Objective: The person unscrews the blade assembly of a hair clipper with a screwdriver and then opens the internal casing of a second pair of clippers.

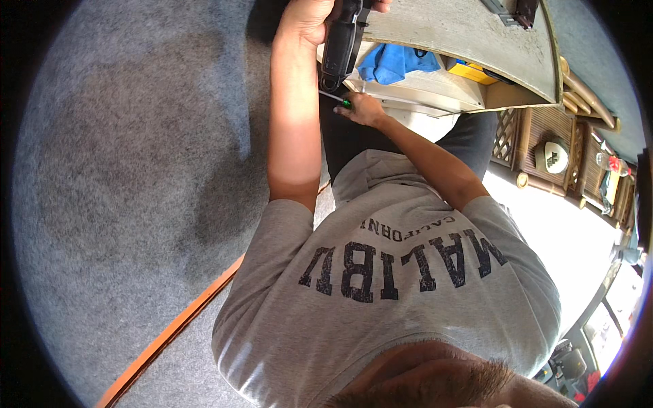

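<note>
Screwdriver (347,103) with green handle is in the right hand (366,110), whose fingers are closed around it; the thin shaft points to the left, near the lower end of a long black object (342,53), and I cannot tell if the two touch. At the upper edge, the left hand (306,22), partly cut off, is clamped on this black object. The hands are apart from each other. Beside them stands a pale desk (442,27) with a curved edge; in its open shelf (408,90) lie a crumpled blue cloth (390,63) and a yellow box (471,72). Farther to the right, a white cap (551,158) rests on a brown bench (537,136).
</note>
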A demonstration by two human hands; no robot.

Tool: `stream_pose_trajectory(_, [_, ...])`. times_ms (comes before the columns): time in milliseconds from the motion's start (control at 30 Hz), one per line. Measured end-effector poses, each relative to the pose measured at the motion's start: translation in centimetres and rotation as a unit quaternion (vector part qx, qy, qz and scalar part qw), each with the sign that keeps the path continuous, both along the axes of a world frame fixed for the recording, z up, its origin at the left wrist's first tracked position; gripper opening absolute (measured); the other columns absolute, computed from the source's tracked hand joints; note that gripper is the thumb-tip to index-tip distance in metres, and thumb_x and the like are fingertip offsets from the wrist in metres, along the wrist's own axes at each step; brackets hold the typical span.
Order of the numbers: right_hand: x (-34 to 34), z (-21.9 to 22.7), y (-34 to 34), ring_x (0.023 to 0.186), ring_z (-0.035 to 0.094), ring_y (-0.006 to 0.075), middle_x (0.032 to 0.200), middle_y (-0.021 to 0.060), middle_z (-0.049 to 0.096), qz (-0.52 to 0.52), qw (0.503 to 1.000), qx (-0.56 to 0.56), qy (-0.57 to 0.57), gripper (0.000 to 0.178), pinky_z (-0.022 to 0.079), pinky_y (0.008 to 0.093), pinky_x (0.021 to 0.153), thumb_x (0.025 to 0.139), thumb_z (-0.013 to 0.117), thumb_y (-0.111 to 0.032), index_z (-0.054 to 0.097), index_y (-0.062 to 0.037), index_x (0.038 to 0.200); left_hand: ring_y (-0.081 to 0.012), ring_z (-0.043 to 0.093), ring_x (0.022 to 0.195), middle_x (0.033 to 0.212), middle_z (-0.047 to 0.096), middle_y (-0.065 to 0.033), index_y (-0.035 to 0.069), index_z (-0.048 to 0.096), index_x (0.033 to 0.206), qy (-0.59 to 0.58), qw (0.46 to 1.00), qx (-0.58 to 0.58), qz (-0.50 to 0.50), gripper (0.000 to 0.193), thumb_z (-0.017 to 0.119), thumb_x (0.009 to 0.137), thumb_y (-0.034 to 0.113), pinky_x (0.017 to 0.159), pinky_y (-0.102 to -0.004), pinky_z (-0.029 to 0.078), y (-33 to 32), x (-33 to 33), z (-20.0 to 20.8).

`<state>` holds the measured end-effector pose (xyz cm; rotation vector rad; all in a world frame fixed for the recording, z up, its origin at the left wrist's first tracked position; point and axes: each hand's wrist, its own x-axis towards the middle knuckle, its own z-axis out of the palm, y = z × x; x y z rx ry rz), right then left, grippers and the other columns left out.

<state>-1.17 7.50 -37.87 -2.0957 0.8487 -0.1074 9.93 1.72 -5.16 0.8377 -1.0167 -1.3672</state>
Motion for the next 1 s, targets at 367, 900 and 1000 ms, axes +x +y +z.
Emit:
stream_pose_trajectory(367, [-0.5, 1.6, -1.2, 0.063, 0.069, 0.0194, 0.095, 0.0103, 0.077, 0.000, 0.962, 0.271, -0.044, 0.027, 0.055, 0.0355, 0.054, 0.091, 0.076, -0.025, 0.078, -0.0054, 0.110, -0.0196, 0.071, 0.079, 0.091, 0.071, -0.0071, 0.005, 0.067, 0.105, -0.004, 1.000, 0.005, -0.005, 0.019, 0.070, 0.096, 0.022, 0.075, -0.0349, 0.060, -0.3, -0.1, -0.3])
stream_pose_trajectory(900, [-18.3, 14.5, -4.6, 0.084, 0.072, 0.0356, 0.084, 0.0154, 0.072, 0.167, 0.986, 0.002, 0.012, 0.042, 0.054, 0.0486, 0.078, 0.097, 0.073, -0.047, 0.069, -0.0062, 0.108, -0.0207, 0.069, 0.086, 0.095, 0.066, -0.0091, 0.004, 0.066, 0.111, -0.031, 0.999, -0.014, -0.018, 0.026, 0.069, 0.096, 0.024, 0.079, -0.0353, 0.058, -0.1, 0.1, -0.2])
stream_pose_trajectory(1000, [-21.3, 22.5, -5.1, 0.064, 0.064, 0.0235, 0.069, 0.0090, 0.065, 0.233, 0.966, 0.110, 0.021, 0.047, 0.049, 0.0388, 0.063, 0.101, 0.069, -0.051, 0.069, -0.0052, 0.110, -0.0211, 0.069, 0.086, 0.095, 0.066, -0.0097, 0.004, 0.066, 0.111, -0.034, 0.999, -0.015, 0.006, 0.025, 0.069, 0.097, 0.024, 0.078, -0.0350, 0.057, 0.0, -0.6, 0.2])
